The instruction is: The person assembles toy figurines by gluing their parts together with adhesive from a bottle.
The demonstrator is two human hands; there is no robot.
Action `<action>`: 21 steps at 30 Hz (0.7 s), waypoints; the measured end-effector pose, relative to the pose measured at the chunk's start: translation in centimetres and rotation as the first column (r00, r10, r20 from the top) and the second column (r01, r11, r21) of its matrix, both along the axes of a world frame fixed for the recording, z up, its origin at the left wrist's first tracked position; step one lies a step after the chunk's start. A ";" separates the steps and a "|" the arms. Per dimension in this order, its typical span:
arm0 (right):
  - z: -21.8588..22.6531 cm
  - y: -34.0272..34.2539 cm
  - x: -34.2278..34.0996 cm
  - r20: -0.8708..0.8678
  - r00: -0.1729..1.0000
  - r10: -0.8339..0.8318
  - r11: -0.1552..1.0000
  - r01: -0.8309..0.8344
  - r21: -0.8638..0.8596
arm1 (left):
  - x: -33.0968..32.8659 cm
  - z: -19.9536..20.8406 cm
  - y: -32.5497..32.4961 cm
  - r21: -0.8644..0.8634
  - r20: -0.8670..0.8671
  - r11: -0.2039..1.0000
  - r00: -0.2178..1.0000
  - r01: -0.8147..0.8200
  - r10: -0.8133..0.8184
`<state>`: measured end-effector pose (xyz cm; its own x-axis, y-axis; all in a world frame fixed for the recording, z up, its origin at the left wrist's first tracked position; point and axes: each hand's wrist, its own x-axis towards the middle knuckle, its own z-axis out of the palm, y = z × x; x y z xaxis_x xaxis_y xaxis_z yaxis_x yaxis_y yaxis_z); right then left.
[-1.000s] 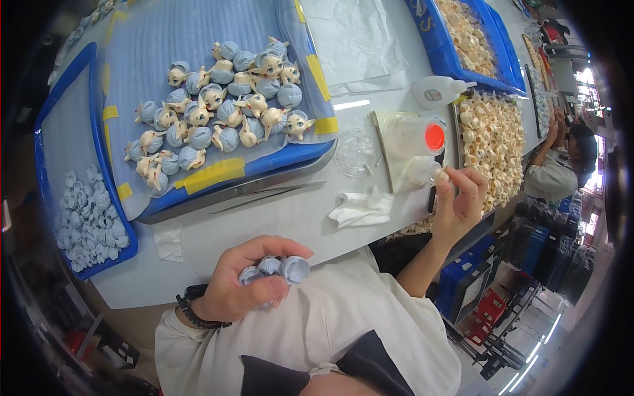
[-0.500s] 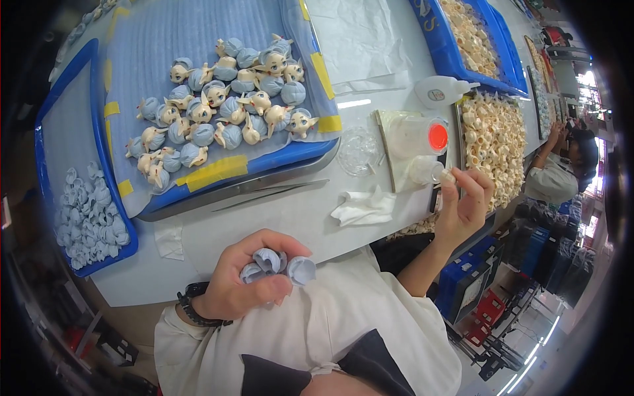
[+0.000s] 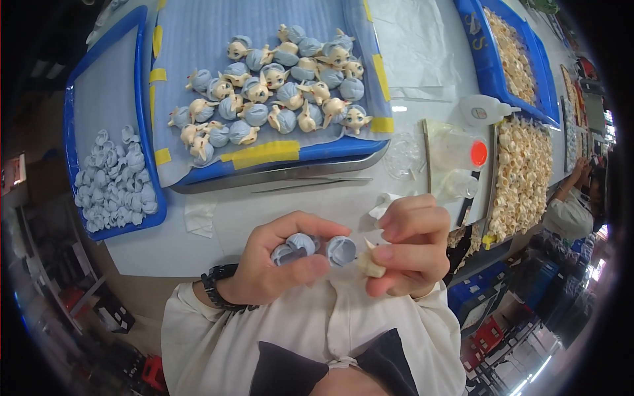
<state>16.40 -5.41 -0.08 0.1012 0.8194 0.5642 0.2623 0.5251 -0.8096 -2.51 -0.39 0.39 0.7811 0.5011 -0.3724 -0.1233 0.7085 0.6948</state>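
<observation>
My left hand (image 3: 267, 261) is closed round several grey-blue doll hair caps (image 3: 294, 249). One hollow hair cap (image 3: 341, 251) sits out at its fingertips, its opening facing up. Close beside it, my right hand (image 3: 419, 241) pinches a cream doll head piece (image 3: 371, 262) with a pointed ear. A small gap appears to separate the head piece from that cap. Beyond my hands, assembled doll heads (image 3: 274, 76) with grey-blue hair and painted eyes lie on a blue sheeted tray (image 3: 244, 16). Loose hair caps (image 3: 115, 181) fill the near end of a blue tray (image 3: 142, 86) at the left.
Tweezers (image 3: 310, 183) lie before the middle tray. A clear dish (image 3: 404, 156), a red-topped container (image 3: 479, 153), a small clear jar (image 3: 459, 185) and a white squeeze bottle (image 3: 485, 110) stand to the right. Cream parts (image 3: 522, 175) fill a tray beyond them.
My right hand has come left and nearer from beside the small jar, bringing the cream piece next to my left hand's hair cap. The view has shifted, so the table appears farther right.
</observation>
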 end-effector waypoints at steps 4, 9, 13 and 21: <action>0.1 0.7 -0.3 0.223 0.975 0.024 0.998 -0.012 -0.054 | 0.0 -0.3 -0.1 0.023 -0.013 0.999 0.999 -0.034 0.035; 0.1 0.8 -0.4 0.370 0.928 0.042 0.999 -0.030 -0.036 | 0.0 0.0 0.0 0.028 -0.043 0.999 0.999 -0.022 0.023; 0.7 1.3 -1.3 0.471 0.878 -0.081 0.996 0.061 0.057 | -0.3 0.1 0.1 -0.197 -0.004 0.980 1.000 -0.030 0.030; 0.1 1.6 -2.2 0.646 0.762 -0.037 0.999 0.007 0.048 | -1.7 -0.8 -0.6 0.383 -0.214 0.918 0.977 0.099 -0.016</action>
<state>14.18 -3.83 -0.02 -0.2820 0.7968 0.5344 0.7278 0.5406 -0.4220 -4.21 -0.95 -0.45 0.7413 0.5953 -0.3100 0.0822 0.3778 0.9222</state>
